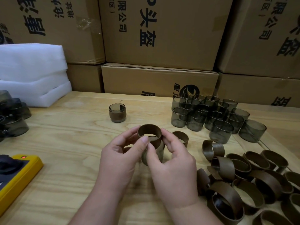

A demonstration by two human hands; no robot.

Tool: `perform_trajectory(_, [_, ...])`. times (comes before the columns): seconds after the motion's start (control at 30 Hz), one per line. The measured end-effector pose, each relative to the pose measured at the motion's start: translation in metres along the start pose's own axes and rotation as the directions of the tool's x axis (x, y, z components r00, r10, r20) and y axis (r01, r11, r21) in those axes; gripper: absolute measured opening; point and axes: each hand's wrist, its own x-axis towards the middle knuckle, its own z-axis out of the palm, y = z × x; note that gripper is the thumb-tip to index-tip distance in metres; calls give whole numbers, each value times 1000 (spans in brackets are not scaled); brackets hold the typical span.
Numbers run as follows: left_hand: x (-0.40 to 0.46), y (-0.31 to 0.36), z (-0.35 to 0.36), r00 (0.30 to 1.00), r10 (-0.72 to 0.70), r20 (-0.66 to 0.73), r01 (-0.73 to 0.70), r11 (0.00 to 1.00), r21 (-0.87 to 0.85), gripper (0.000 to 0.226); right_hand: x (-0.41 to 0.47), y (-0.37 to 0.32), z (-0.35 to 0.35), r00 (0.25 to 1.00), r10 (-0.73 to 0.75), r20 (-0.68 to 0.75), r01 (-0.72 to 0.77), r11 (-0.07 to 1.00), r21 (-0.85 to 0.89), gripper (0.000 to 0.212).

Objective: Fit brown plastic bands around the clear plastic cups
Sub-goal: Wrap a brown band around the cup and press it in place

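Cups (209,114) behind bands (253,181) — (both right).

Soft, even indoor light falls from above, fairly dim and warm. My hands (146,161) cast a faint, blurred shadow on the bench (73,135) beneath them. The wide lens bends the cardboard boxes (162,38) outward near the frame's edges. Fine detail is slightly soft throughout, and the white foam sheets (30,70) look nearly overexposed.

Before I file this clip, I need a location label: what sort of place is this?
Probably a packing or assembly bench in a warehouse: stacked printed cartons behind the table, batches of cups and bands, and foam sheets.
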Motion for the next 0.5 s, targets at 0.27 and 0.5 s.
perform_trajectory(0.27, [-1,-3,3,1000,0,23,-2,997,76,35,-1,4,2,997,64,-32,-66,997,-47,45])
perform_trajectory(0.5, [1,-4,1,991,-125,54,120,989,88,37,2,5,2,989,145,-6,-145,986,-78,44])
